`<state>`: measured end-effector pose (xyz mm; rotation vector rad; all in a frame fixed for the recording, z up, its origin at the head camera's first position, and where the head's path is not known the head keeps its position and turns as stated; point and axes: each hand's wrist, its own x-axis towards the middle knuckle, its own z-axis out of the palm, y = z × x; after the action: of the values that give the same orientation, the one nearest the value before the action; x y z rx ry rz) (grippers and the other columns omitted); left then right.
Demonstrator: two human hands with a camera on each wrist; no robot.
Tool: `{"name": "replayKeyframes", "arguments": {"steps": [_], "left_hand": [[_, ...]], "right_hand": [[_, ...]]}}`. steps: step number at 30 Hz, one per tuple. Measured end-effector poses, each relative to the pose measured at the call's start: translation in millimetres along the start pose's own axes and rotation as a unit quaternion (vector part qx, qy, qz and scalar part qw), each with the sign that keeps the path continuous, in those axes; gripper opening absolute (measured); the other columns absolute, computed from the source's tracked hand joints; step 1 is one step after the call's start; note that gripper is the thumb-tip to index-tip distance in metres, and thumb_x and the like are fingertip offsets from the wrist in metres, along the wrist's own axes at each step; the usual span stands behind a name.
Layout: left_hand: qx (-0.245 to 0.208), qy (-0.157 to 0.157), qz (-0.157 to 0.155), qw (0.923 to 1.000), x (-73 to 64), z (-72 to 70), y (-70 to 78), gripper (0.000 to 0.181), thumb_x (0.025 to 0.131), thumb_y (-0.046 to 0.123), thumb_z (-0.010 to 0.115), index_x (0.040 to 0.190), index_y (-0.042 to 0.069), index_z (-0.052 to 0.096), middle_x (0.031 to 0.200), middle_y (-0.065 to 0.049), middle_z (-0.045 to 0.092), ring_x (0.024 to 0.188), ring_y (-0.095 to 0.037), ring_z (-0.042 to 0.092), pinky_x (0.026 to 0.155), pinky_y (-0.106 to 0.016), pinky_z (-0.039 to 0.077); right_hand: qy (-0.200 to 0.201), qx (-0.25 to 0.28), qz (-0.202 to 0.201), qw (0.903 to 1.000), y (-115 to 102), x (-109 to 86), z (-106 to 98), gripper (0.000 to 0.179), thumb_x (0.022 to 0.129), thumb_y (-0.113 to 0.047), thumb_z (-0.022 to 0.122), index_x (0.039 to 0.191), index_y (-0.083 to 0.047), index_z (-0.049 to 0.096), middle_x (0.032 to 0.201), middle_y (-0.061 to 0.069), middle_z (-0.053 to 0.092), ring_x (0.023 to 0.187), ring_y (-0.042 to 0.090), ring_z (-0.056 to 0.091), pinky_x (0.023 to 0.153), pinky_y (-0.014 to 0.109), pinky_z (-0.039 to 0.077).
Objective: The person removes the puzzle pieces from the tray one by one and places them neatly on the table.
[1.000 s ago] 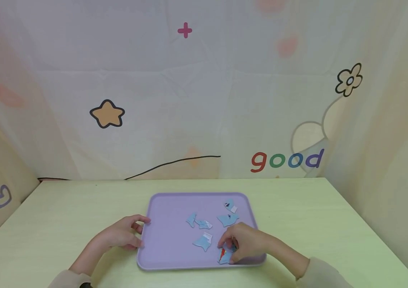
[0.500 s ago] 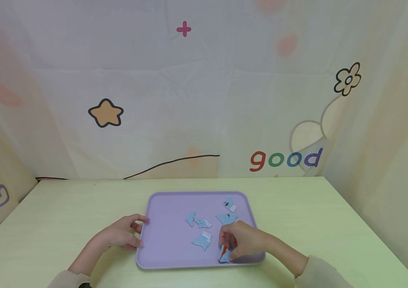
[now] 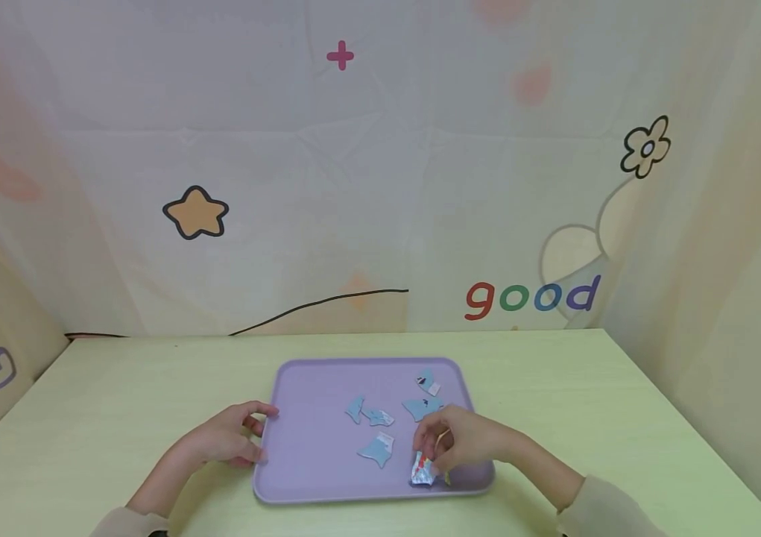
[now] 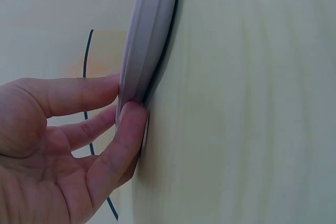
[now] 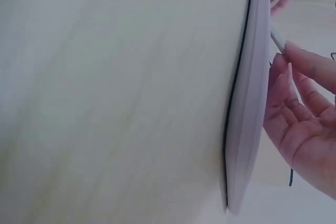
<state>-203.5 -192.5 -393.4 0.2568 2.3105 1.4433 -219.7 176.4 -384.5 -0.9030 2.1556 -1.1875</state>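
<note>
Seeing one lilac tray (image 3: 313,462) on the pale green tabletop (image 3: 118,403), near centre. Two hands in view.

Left hand (image 3: 229,436) sits at the tray's left edge. The left wrist view shows thumb and fingers (image 4: 126,129) pinching the tray rim (image 4: 149,35).

Right hand (image 3: 463,440) is over the tray's near right corner, fingers curled and pinching a scrap (image 3: 423,470) with red, white and blue on it. The scrap stands tilted up, its lower edge at the tray floor. I can't tell how much of it the hand hides.

Loose blue scraps on the tray, I count five:
- one far right (image 3: 428,383), with a white bit
- one just near of that (image 3: 422,407), partly behind the right hand
- two small ones mid tray (image 3: 355,409) and (image 3: 379,417), just beside each other; can't tell if they touch
- one larger (image 3: 377,448), near centre, left of the held scrap

So six scraps total with the held one. The print on them is too small to read.

The right wrist view gives only the tray's edge (image 5: 247,129) side on, fingertips (image 5: 294,61) beyond it, and a thin white sliver at the tips; the scrap itself is hard to make out. Both sleeves are cut off at the bottom of the head frame.

Backdrop: printed curtain (image 3: 380,186), one star (image 3: 195,212), one flower (image 3: 645,147), the word "good" (image 3: 533,297).
</note>
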Motion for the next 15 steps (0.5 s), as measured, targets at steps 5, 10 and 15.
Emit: {"name": "replayKeyframes", "arguments": {"steps": [5, 10, 15], "left_hand": [[0.004, -0.001, 0.0, 1.0, -0.4, 0.2, 0.4, 0.061, 0.07, -0.008, 0.069, 0.125, -0.005, 0.043, 0.091, -0.013, 0.043, 0.066, -0.017, 0.049, 0.06, -0.033, 0.051], [0.003, -0.002, 0.003, 1.0, 0.0, -0.2, -0.7, 0.06, 0.07, -0.008, 0.069, 0.125, -0.005, 0.043, 0.091, -0.013, 0.042, 0.066, -0.018, 0.048, 0.06, -0.033, 0.051], [0.001, -0.003, 0.004, 1.0, 0.4, -0.6, -1.4, 0.06, 0.07, -0.008, 0.069, 0.124, -0.006, 0.043, 0.091, -0.013, 0.042, 0.067, -0.017, 0.048, 0.06, -0.033, 0.052]], "right_hand": [[0.03, 0.039, 0.015, 0.9987, 5, -6.7, -13, 0.03, 0.07, 0.003, 0.07, 0.099, 0.007, 0.062, 0.077, 0.003, 0.057, 0.066, 0.013, 0.057, 0.06, 0.023, 0.05], [0.069, 0.058, 0.032, 0.9954, 10, -14.0, -26, 0.034, 0.072, 0.0, 0.07, 0.103, 0.009, 0.06, 0.08, 0.004, 0.058, 0.07, 0.015, 0.057, 0.06, 0.026, 0.051], [0.101, 0.067, 0.039, 0.9919, 17, -22.0, -38, 0.035, 0.073, -0.001, 0.07, 0.104, 0.012, 0.059, 0.085, 0.009, 0.06, 0.076, 0.013, 0.053, 0.059, 0.023, 0.048]]}}
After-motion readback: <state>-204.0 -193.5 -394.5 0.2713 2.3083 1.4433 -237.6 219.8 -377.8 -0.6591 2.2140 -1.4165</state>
